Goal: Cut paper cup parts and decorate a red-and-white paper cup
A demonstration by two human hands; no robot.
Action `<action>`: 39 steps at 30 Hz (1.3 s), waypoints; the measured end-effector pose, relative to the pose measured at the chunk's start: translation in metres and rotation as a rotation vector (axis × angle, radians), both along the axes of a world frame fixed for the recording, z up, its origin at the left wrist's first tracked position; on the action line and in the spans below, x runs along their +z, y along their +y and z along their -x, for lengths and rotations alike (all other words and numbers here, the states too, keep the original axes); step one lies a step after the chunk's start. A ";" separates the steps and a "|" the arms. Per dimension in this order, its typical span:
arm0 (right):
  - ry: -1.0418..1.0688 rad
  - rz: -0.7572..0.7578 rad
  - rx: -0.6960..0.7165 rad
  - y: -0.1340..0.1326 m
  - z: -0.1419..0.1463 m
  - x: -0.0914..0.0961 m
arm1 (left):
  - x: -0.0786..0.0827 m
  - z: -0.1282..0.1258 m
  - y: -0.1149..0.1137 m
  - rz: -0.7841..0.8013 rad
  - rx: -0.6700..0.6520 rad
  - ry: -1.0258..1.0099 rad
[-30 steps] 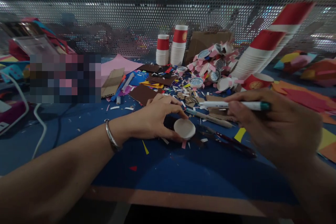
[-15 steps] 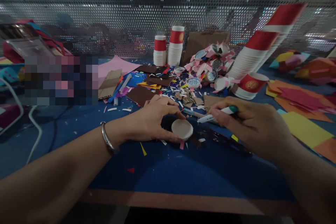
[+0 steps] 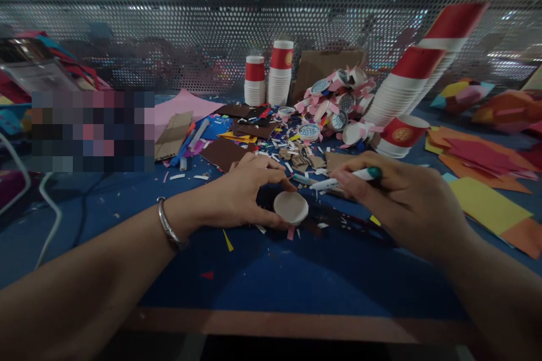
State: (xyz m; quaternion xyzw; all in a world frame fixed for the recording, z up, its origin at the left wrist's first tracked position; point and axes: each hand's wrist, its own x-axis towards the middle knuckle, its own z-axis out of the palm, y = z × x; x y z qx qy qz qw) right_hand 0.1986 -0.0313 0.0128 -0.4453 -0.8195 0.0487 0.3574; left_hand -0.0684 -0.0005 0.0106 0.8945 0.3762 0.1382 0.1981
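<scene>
My left hand (image 3: 241, 189), with a silver bracelet at the wrist, holds a small white paper cup base (image 3: 291, 208) by its left edge, between thumb and fingers. The piece is round and shallow, its upper face plain. A short pink strip (image 3: 291, 232) shows at its near edge. To the right, my right hand (image 3: 393, 197) grips a white marker (image 3: 328, 184) with a green end. Its tip points left, just above and right of the cup base, without touching it. Another pen (image 3: 301, 179) lies behind, partly hidden.
Paper scraps (image 3: 296, 152) litter the blue table (image 3: 271, 282). Behind them lies a pile of pink-tabbed discs (image 3: 339, 96). Red and white cup stacks (image 3: 282, 73) stand at the back; others (image 3: 406, 79) lean at the right. Coloured paper sheets (image 3: 486, 203) lie right, a white cable (image 3: 53, 208) left.
The marker tip has shifted slightly left and up, along with my right hand. My left hand keeps hold of the cup base. The whole view has drifted a little.
</scene>
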 end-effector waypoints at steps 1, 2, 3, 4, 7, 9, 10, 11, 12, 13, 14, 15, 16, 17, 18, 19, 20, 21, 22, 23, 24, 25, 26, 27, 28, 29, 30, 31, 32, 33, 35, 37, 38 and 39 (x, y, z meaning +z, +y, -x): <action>0.009 -0.001 -0.028 0.000 -0.001 -0.001 | 0.000 0.000 0.000 -0.007 -0.008 -0.003; 0.016 0.003 -0.054 0.001 -0.003 -0.001 | 0.000 0.000 0.000 -0.011 -0.016 -0.005; 0.021 0.011 -0.068 0.002 -0.004 -0.002 | 0.000 0.001 0.000 -0.012 -0.021 -0.005; 0.019 0.022 -0.068 0.003 -0.006 -0.002 | 0.000 0.001 0.000 -0.010 -0.024 -0.003; -0.016 0.072 -0.009 0.006 -0.009 -0.003 | 0.000 0.002 0.000 -0.002 -0.021 0.006; -0.039 0.108 0.011 0.007 -0.009 -0.002 | 0.001 0.002 -0.001 -0.008 -0.020 0.012; -0.037 0.125 -0.004 0.006 -0.010 -0.001 | 0.001 0.002 -0.001 -0.014 -0.022 0.013; -0.028 0.134 -0.022 0.006 -0.010 0.000 | 0.002 0.002 -0.001 -0.017 -0.024 0.014; -0.012 0.131 -0.043 0.005 -0.010 0.001 | 0.002 0.002 -0.001 -0.018 -0.024 0.014; 0.010 0.116 -0.074 0.004 -0.010 0.002 | 0.003 0.001 -0.001 -0.019 -0.022 0.010; 0.035 0.091 -0.111 0.003 -0.009 0.003 | 0.003 0.000 -0.001 -0.021 -0.020 0.005; 0.061 0.061 -0.154 0.001 -0.009 0.004 | 0.004 0.000 -0.001 -0.027 -0.017 -0.005; 0.087 0.028 -0.200 0.000 -0.009 0.004 | 0.004 -0.001 0.000 -0.039 -0.007 -0.023; 0.117 0.002 -0.243 0.000 -0.009 0.005 | 0.005 -0.001 0.001 -0.056 0.009 -0.053; 0.150 -0.023 -0.276 0.000 -0.009 0.005 | 0.006 -0.001 0.002 -0.074 0.036 -0.099; 0.180 -0.044 -0.292 0.000 -0.009 0.005 | 0.007 0.000 0.003 -0.090 0.082 -0.158; 0.206 -0.065 -0.298 0.001 -0.009 0.005 | 0.007 0.001 0.005 -0.103 0.143 -0.218; 0.226 -0.084 -0.300 0.002 -0.010 0.005 | 0.008 0.003 0.007 -0.111 0.210 -0.281; 0.237 -0.100 -0.302 0.003 -0.010 0.005 | 0.009 0.005 0.010 -0.113 0.276 -0.335; 0.239 -0.117 -0.302 0.003 -0.010 0.006 | 0.010 0.007 0.012 -0.117 0.332 -0.379; 0.239 -0.138 -0.303 0.004 -0.011 0.006 | 0.011 0.009 0.014 -0.127 0.379 -0.408; 0.244 -0.160 -0.306 0.004 -0.011 0.007 | 0.012 0.010 0.015 -0.141 0.413 -0.420; 0.251 -0.177 -0.312 0.004 -0.011 0.007 | 0.013 0.012 0.017 -0.163 0.439 -0.424; 0.259 -0.187 -0.318 0.003 -0.011 0.008 | 0.014 0.013 0.018 -0.187 0.457 -0.419; 0.268 -0.187 -0.326 0.003 -0.010 0.009 | 0.015 0.014 0.018 -0.209 0.470 -0.408; 0.276 -0.182 -0.331 0.002 -0.010 0.009 | 0.015 0.014 0.019 -0.224 0.479 -0.400; 0.278 -0.176 -0.331 0.002 -0.010 0.010 | 0.016 0.015 0.019 -0.230 0.486 -0.397; 0.274 -0.171 -0.328 0.002 -0.009 0.010 | 0.016 0.015 0.020 -0.234 0.492 -0.399; 0.269 -0.172 -0.324 0.003 -0.009 0.009 | 0.016 0.016 0.020 -0.235 0.498 -0.402; 0.265 -0.171 -0.319 0.003 -0.009 0.009 | 0.016 0.016 0.020 -0.233 0.502 -0.401; 0.263 -0.164 -0.314 0.005 -0.010 0.008 | 0.013 0.016 0.021 -0.216 0.502 -0.397; 0.253 -0.128 -0.310 0.006 -0.011 0.008 | 0.008 0.015 0.021 -0.183 0.480 -0.387; 0.248 -0.107 -0.316 0.006 -0.011 0.008 | 0.006 0.014 0.021 -0.176 0.462 -0.370; 0.245 -0.088 -0.327 0.006 -0.011 0.008 | 0.003 0.013 0.022 -0.179 0.436 -0.343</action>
